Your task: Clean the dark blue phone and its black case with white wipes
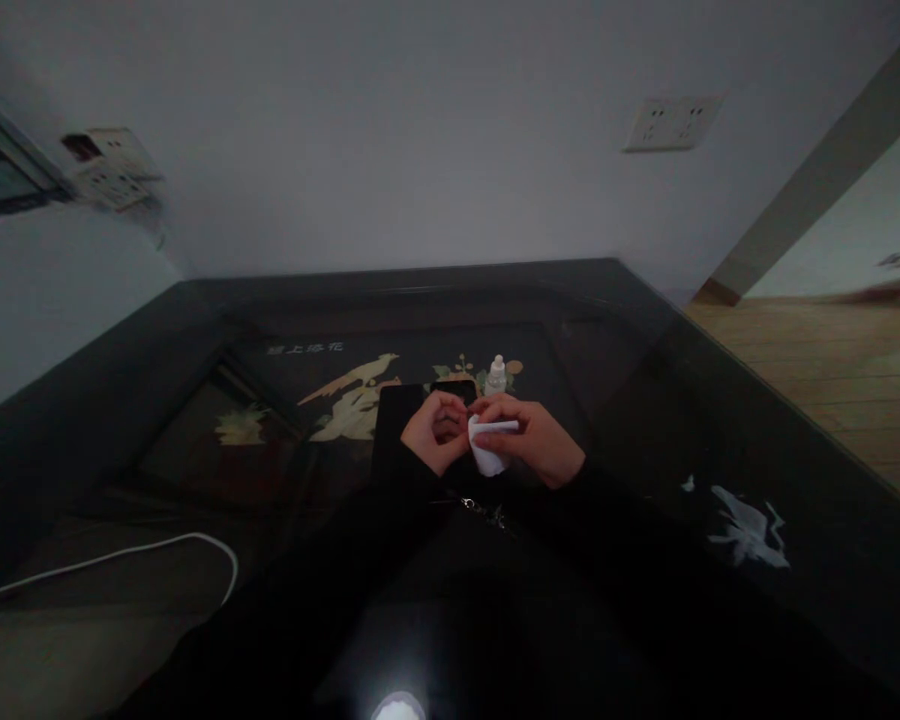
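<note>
My right hand [536, 442] pinches a folded piece of white paper or tissue [489, 460] between thumb and fingers. My left hand [436, 432] is curled right beside it, fingertips meeting those of the right hand and the thumb at the paper's left edge. Whatever lies inside the left fingers is hidden. Under and behind the hands are a dark flat rectangular object [396, 405] and a phone-like black object [457, 386]. A small clear bottle with a white cap [497, 376] stands just behind the right hand. A thin metal chain [484, 510] lies in front of them.
The glossy black table [615, 350] bears a bird and flower picture [352, 405]. Crumpled white scraps [750, 528] lie at right. A white cable [157, 545] curves across at left. Wall sockets [673, 124] are set in the wall behind; a bright light spot [399, 708] shows at the bottom.
</note>
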{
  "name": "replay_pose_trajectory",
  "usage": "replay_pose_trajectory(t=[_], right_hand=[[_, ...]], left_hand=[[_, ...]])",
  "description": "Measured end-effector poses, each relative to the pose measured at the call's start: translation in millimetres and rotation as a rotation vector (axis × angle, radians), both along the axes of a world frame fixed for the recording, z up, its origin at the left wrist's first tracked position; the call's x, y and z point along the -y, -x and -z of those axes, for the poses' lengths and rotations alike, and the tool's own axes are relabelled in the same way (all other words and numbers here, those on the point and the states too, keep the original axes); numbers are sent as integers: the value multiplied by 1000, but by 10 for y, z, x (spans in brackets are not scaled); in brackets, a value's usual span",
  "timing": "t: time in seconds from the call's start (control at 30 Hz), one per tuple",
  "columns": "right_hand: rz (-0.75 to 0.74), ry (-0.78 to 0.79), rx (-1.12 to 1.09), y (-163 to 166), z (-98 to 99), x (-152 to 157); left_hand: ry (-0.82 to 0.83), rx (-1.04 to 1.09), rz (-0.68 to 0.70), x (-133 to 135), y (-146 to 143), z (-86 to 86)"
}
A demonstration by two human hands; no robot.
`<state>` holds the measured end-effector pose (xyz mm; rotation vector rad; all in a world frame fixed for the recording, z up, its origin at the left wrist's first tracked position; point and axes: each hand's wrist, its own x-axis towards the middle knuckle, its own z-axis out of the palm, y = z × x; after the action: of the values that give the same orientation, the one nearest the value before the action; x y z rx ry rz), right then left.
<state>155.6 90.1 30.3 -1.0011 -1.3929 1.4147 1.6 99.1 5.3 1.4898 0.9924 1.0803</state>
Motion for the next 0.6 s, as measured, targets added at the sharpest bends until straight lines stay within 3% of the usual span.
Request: replay_pose_trajectory(t=[0.1, 0.23, 0.37, 0.6], right_hand=[[20, 71, -22, -6, 38, -13], [118, 142, -21, -119, 89, -103], [200, 176, -48, -202, 153, -190], [158, 218, -37, -153, 260, -197]], left_hand=[[-159, -224, -39, -30, 56, -20], [-340, -766, -138, -155, 225, -84], [-309, -1369, -184, -223, 305, -82], [-255, -1410, -126, -157, 188, 8]])
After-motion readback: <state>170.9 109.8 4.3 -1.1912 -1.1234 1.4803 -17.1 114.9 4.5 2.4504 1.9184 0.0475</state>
